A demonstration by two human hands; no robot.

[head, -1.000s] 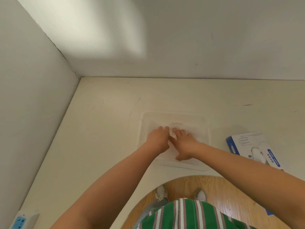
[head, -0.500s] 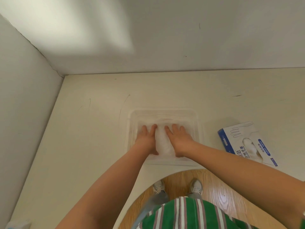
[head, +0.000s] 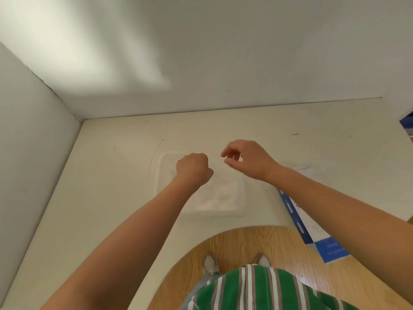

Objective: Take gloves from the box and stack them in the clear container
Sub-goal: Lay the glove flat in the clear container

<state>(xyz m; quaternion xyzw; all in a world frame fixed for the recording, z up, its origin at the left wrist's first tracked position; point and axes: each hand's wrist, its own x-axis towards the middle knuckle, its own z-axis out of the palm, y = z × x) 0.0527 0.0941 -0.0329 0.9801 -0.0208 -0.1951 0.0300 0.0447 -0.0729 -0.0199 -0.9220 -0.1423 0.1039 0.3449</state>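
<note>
The clear container [head: 161,175] lies on the cream table, with pale, translucent gloves [head: 221,195] flat inside it. My left hand [head: 193,168] hovers above the container's left half, its fingers curled into a fist with nothing visible in it. Above the container's far right corner, my right hand [head: 245,157] is raised with loosely curled fingers and holds nothing I can see. The blue and white glove box [head: 292,211] sits to the right of the container, mostly hidden under my right forearm.
Walls close the table [head: 111,198] in at the left and back. Its front edge has a rounded cut-out where I stand on a wooden floor [head: 241,245]. A blue object [head: 406,126] shows at the far right edge.
Both hands were pressing the gloves flat in the container; they have since lifted off it and curled, the right one moving up and to the right. The camera tilted.
</note>
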